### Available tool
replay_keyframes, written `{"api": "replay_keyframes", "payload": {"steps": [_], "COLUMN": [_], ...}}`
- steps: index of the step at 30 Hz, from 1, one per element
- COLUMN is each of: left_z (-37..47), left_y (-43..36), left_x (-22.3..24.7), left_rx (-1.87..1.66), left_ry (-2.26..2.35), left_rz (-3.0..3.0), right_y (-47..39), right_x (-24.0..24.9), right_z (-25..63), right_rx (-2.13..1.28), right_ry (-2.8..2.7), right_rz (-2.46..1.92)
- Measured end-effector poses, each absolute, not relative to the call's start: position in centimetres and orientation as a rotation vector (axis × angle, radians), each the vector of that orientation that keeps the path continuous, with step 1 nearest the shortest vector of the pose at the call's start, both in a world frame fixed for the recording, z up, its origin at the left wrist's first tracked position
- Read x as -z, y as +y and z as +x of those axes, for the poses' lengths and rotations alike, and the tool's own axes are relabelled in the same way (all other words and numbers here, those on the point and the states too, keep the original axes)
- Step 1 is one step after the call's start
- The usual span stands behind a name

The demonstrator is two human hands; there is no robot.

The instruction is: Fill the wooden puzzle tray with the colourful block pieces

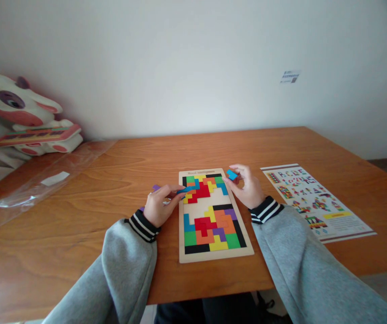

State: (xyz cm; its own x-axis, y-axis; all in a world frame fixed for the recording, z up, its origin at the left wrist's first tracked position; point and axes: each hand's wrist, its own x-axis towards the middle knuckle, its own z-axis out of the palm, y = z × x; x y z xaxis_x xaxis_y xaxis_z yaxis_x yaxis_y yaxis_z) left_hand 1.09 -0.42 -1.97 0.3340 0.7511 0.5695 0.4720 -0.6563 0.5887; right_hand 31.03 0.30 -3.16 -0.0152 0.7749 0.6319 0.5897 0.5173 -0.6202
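A wooden table [247, 148] stands before you against a pale wall [180, 67]. On it, near your edge, lies the tetromino puzzle board [195, 209], with coloured blocks filling its top and bottom and bare wood across the middle. Your left hand [159, 204] is nearly closed, pinching a blue block [184, 190] over the board's upper left; a purple block [155, 187] shows just behind your fingers. Your right hand [245, 184], fingers curled, grips a blue puzzle piece [231, 174] between thumb and fingertips, by the upper right rim. Farther right lies a printed pattern sheet [335, 220]; far left, a clear plastic bag [28, 198] and a cow-shaped toy keyboard [41, 137].
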Motion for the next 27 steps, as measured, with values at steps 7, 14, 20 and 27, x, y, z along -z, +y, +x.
{"api": "replay_keyframes", "payload": {"steps": [7,14,20,27], "left_z": [1.18,1.39,1.56,1.68], "left_y": [-0.38,-0.56,-0.37,-0.18], "left_x": [1.54,1.69,2.18,1.99], "left_rx": [-1.184,-1.141,-1.229,-1.254], "left_ry": [0.975,0.969,1.087,1.019], "left_rz": [2.390,2.329,1.982,1.868], "right_y": [0.05,-0.14,-0.15,-0.17], "right_x": [2.76,2.40,2.46,2.24], "right_z": [31.03,30.95,30.93,30.81], "right_rx": [-0.247,-0.230,-0.242,-0.191], "right_ry": [-1.742,-1.772,-1.769,-1.824], "right_rz": [-1.137,-1.144,-1.130,-1.096]}}
